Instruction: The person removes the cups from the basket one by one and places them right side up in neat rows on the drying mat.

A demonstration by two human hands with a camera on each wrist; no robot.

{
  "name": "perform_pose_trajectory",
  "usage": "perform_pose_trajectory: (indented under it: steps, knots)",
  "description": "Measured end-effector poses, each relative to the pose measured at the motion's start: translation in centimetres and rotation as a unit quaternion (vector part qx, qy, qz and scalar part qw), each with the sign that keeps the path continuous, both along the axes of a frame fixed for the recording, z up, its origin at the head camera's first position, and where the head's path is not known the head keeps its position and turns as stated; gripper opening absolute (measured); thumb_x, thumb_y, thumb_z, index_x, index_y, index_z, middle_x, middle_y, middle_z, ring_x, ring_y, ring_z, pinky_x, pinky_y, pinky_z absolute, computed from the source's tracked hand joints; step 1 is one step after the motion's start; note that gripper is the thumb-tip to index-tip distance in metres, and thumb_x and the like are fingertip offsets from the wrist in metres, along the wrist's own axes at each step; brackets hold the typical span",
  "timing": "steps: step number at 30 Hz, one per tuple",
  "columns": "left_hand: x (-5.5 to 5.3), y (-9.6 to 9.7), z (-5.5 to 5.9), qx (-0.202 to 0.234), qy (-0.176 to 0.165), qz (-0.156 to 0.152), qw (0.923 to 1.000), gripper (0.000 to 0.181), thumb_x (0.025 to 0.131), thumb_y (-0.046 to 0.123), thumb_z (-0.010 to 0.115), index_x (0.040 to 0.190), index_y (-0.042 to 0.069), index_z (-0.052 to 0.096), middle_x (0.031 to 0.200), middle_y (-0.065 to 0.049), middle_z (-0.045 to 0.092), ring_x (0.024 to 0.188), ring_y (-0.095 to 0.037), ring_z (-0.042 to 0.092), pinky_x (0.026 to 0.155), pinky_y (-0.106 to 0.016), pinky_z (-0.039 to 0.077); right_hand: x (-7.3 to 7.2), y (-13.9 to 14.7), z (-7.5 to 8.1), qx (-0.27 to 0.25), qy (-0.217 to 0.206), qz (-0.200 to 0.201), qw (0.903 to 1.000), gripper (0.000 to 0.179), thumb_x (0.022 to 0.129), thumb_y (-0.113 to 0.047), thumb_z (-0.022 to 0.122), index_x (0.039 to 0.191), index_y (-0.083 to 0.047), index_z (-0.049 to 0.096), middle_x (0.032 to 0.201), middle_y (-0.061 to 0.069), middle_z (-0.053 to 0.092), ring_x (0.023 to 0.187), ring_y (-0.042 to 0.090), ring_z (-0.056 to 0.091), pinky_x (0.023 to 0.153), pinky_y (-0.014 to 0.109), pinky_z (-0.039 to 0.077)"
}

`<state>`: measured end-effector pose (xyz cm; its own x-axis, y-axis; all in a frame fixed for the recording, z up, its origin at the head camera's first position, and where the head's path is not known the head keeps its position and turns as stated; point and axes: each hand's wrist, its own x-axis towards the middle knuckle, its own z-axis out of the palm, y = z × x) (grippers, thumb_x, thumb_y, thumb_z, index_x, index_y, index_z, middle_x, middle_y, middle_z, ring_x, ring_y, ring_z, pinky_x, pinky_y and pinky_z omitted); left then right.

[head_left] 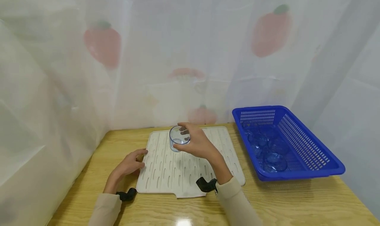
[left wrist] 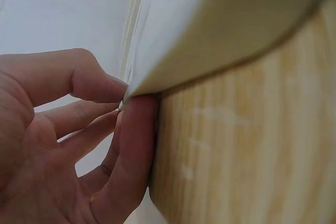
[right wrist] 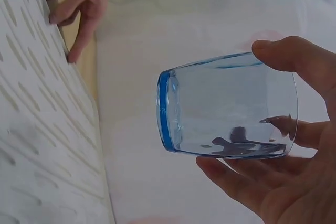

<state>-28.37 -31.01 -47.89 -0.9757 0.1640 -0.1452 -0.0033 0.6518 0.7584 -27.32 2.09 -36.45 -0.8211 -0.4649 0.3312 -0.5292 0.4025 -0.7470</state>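
In the head view my right hand (head_left: 198, 143) holds a clear drinking glass (head_left: 175, 146) with a bluish tint above the drying mat (head_left: 166, 184). The right wrist view shows the glass (right wrist: 226, 111) gripped near its rim, thumb on one side and fingers on the other. Its thick blue base faces the mat, with a gap between them. My left hand (head_left: 129, 163) rests at the mat's left edge. Up close in the left wrist view, fingertips of the left hand (left wrist: 68, 145) touch that edge, spread a little apart.
A blue plastic basket (head_left: 300, 175) stands at the right on the wooden table (head_left: 166, 211), with several clear bluish glasses (head_left: 274, 161) lying inside. A whitish curtain (head_left: 184, 38) with strawberry prints hangs behind and along the sides.
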Motion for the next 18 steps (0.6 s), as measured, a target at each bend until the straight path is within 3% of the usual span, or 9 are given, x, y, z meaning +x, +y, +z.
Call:
perform_pose_trajectory:
  steps: [8,14,18]
  knots:
    - [-0.2,0.2,-0.1,0.0,-0.002,-0.008,1.0,0.062,0.084,0.006,0.059,0.143,0.004,0.042,0.145,-0.017,0.041,0.076,-0.021,0.058,0.059,-0.032,0.051,-0.2,-2.5,-1.3,-0.031,-0.018,-0.01,0.9993,0.074,0.078,-0.032,0.077,0.141,-0.015,0.042,0.13,0.011,0.053,0.115,0.026,0.058,0.084,0.035,0.054]
    - [-0.1,-0.2,0.0,-0.039,0.016,-0.006,0.9991,0.061,0.084,0.007,0.061,0.143,0.007,0.044,0.152,-0.015,0.037,0.111,-0.028,0.048,0.081,-0.033,0.047,-0.8,-4.9,-2.6,-0.054,-0.012,-0.044,0.9975,0.076,0.076,-0.031,0.079,0.14,-0.01,0.044,0.133,0.012,0.052,0.116,0.025,0.057,0.088,0.036,0.052]
    - [0.0,-0.3,0.0,-0.05,0.022,-0.013,0.9984,0.061,0.084,0.007,0.059,0.143,0.006,0.043,0.152,-0.015,0.037,0.126,-0.031,0.041,0.097,-0.045,0.042,-1.2,-6.2,-3.6,-0.061,-0.024,-0.059,0.9961,0.074,0.075,-0.033,0.079,0.138,-0.01,0.046,0.127,0.01,0.054,0.112,0.023,0.058,0.085,0.033,0.052]
